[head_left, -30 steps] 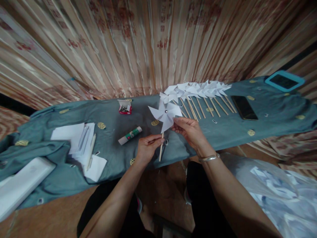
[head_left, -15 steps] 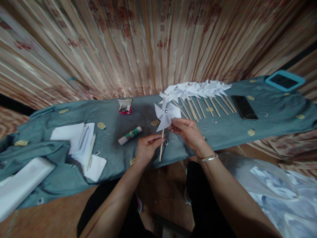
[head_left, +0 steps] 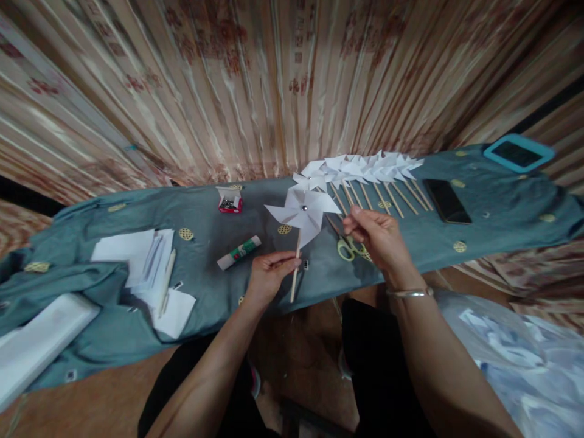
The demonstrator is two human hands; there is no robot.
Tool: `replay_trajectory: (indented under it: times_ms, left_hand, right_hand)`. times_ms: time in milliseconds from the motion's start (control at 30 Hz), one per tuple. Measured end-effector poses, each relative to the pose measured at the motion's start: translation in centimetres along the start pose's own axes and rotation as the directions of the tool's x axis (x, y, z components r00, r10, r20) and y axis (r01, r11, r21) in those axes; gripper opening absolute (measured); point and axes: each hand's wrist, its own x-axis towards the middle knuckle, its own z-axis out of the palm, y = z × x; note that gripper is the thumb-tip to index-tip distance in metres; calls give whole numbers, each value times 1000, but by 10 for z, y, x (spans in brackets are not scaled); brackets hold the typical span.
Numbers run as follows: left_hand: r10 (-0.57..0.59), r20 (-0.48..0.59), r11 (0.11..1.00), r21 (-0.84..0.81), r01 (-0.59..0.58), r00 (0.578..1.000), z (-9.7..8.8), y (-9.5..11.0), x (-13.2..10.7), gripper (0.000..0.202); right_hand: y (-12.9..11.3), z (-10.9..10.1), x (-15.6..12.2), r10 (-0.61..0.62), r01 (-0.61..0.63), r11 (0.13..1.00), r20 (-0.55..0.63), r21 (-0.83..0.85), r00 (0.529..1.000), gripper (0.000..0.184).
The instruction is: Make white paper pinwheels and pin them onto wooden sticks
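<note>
My left hand (head_left: 274, 275) pinches the wooden stick of a white paper pinwheel (head_left: 302, 218) between thumb and fingers. The pinwheel stands upright above the table's front half, with a silver pin at its centre. To its right, apart from the blades, my right hand (head_left: 376, 237) hangs with fingers curled in and thumb against them; nothing shows in it. Below and beside that hand lie scissors (head_left: 347, 248) with yellow-green handles, partly covered by it. Several finished pinwheels (head_left: 365, 167) lie overlapped in a row behind, sticks toward me.
Left of the pinwheel are a glue stick (head_left: 239, 252) and a small red box of pins (head_left: 230, 202). Paper sheets (head_left: 123, 249) and a white pen (head_left: 167, 281) lie farther left. A phone (head_left: 447, 201) and a blue-framed tablet (head_left: 519, 152) are at right. A plastic bag (head_left: 511, 353) stands below.
My right hand has let go of the pinwheel's blade and moved right, uncovering the scissors. The blades have turned. My left hand still holds the stick.
</note>
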Motion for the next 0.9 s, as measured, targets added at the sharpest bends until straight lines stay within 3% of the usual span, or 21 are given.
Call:
replay_trajectory:
  times_ms: [67, 133, 233, 333, 900]
  left_hand:
    - [-24, 56, 1000, 10, 24, 998, 1, 1, -3, 23]
    - [-64, 119, 998, 32, 61, 991, 1, 1, -7, 22]
    - [-119, 199, 991, 81, 104, 973, 1, 0, -10, 23]
    - [-142, 248, 987, 105, 119, 958, 1, -3, -12, 23]
    - [-147, 178, 986, 108, 129, 973, 2, 1, -9, 19]
  right_hand:
    - [1, -7, 7, -13, 21, 997, -112, 74, 994, 36]
    - [1, -10, 12, 46, -28, 987, -111, 159, 993, 41]
    - [0, -6, 14, 135, -146, 967, 70, 207, 988, 52]
    - [-5, -1, 13, 141, -174, 973, 205, 151, 969, 60]
    - [-3, -1, 10, 84, -128, 977, 242, 170, 967, 60]
